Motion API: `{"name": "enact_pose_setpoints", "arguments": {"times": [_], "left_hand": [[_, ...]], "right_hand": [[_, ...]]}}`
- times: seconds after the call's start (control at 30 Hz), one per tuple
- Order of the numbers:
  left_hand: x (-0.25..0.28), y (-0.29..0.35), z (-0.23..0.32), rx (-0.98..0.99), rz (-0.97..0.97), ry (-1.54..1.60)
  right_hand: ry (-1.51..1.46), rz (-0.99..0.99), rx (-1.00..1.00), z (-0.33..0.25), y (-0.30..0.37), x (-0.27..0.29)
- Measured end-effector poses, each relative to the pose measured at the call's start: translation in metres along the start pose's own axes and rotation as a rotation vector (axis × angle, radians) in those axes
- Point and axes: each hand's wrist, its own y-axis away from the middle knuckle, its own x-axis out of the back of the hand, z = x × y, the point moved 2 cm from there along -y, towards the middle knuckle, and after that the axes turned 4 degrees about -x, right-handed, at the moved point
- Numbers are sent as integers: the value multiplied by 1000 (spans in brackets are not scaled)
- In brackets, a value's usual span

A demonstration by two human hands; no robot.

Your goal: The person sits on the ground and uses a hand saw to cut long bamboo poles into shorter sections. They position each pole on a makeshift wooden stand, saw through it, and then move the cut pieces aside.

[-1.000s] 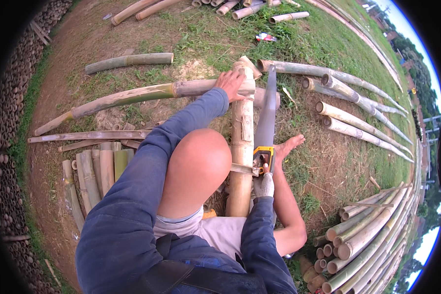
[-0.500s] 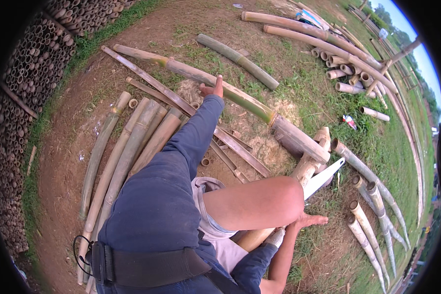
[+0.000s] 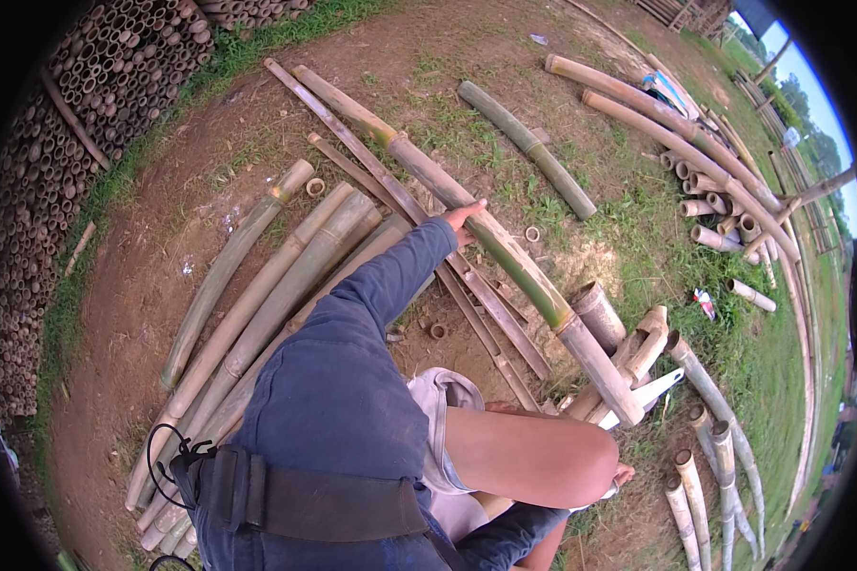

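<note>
My left hand is closed round a long bamboo pole, with the thumb along its top. The pole is part green, part tan, and runs from the far left down to the near right. Its near end lies over a pale bamboo support. From under that end juts a flat white blade with a hole near its tip, like a handsaw's. My right sleeve passes below my bent leg; the right hand is mostly hidden there, so its fingers cannot be made out.
A short, thick bamboo section stands beside the support. Split bamboo strips lie under my left arm. Several poles lie at left and more poles at right. A big bamboo stack rises at far left. Cut pieces are piled at far right.
The held pole's near end has come closer to me, past the support, baring the thick section beside it. My left hand has closed more on the pole. The whole view has shifted.
</note>
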Motion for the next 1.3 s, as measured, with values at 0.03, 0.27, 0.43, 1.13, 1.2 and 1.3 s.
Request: {"name": "enact_pose_setpoints", "arguments": {"times": [0.03,0.27,0.43,1.13,1.2,1.3], "left_hand": [[2,16,-9,-4,47,-11],[-1,97,-34,26,-49,-2],[-14,151,-19,-78,-147,1],[249,546,13,-290,1024,313],[273,574,6,-266,1119,383],[297,605,-13,-230,1306,441]], "right_hand": [[-11,-11,-9,-3,-3,2],[-99,-61,-32,-31,-12,10],[-216,-67,-75,-65,-12,37],[-700,-1553,512,-502,79,-136],[-749,-1686,608,-532,97,-126],[-886,-1859,472,-552,112,-106]]}}
